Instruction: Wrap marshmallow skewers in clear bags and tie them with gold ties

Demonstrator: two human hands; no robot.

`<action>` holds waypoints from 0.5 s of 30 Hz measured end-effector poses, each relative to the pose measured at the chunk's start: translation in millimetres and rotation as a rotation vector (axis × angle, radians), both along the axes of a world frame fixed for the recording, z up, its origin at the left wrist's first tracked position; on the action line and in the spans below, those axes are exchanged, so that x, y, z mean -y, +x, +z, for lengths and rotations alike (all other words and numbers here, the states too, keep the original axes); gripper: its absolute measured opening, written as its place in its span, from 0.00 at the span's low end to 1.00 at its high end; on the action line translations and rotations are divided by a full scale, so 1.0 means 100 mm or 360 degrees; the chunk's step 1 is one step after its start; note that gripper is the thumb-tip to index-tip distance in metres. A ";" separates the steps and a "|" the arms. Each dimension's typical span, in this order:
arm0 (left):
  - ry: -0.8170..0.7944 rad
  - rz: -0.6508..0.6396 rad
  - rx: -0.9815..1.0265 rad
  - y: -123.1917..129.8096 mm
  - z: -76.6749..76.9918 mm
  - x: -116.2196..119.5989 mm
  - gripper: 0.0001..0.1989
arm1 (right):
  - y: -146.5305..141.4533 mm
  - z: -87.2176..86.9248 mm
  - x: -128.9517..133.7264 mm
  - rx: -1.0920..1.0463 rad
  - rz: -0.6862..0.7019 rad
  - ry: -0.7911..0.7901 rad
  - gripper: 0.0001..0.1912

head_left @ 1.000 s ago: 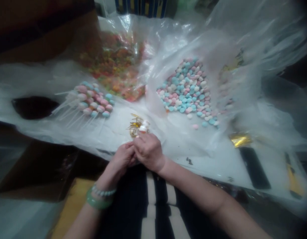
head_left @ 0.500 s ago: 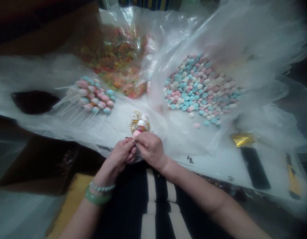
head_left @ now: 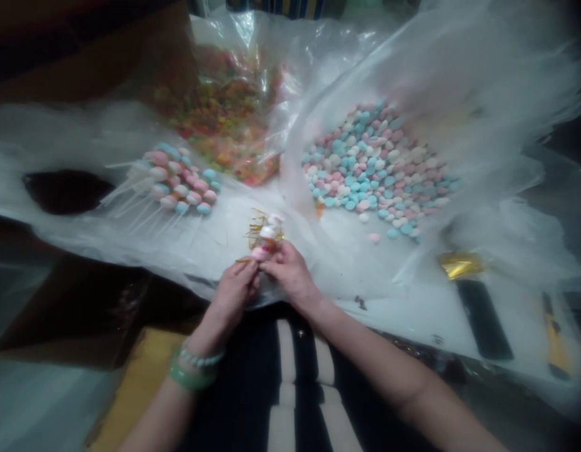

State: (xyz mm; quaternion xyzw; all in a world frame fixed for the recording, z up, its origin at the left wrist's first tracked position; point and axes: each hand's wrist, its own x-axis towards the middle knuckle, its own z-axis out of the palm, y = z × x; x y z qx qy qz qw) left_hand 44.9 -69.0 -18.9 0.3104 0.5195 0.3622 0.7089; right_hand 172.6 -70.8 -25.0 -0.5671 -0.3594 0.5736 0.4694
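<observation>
A small stack of pink and white candies (head_left: 267, 233), perhaps in clear wrap, stands out between my hands, with a red patch in its middle. My left hand (head_left: 236, 284) is closed in a pinch at the stack's near end. A thin gold strip, like a twist tie, pokes out by its fingertips. From the other side, my right hand (head_left: 293, 270) pinches the lower right of the stack with thumb and fingers. Several gold twist ties (head_left: 256, 227) lie loose just beyond, partly behind the stack. Any stick is hidden by my fingers.
Candy lollipops with white sticks (head_left: 179, 182) lie at left. Behind is a plastic bag of orange and green gummies (head_left: 233, 132). Pink, blue and white candies (head_left: 365, 176) fill an open bag at right. Gold strips (head_left: 460, 265), a black block (head_left: 483, 320) and a yellow cutter (head_left: 555, 339) lie far right.
My right hand has turned and opened its grip a little, shifting slightly right and up along the candy stack. My left hand stays pinched near the same spot, its wrist slightly further right.
</observation>
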 end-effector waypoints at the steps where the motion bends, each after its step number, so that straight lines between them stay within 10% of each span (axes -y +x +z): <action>1: 0.0007 -0.0021 0.0022 -0.02 0.01 0.00 0.22 | 0.02 0.00 -0.02 -0.0204 0.0083 -0.0038 0.16; 9: -0.0140 -0.0694 0.0354 -0.32 0.07 0.02 0.22 | 0.31 0.40 -0.01 -0.0379 0.1084 0.0233 0.16; 15: -0.0102 -0.1006 0.0177 -0.48 0.28 -0.16 0.20 | 0.25 0.54 0.09 0.0733 0.0941 0.1181 0.14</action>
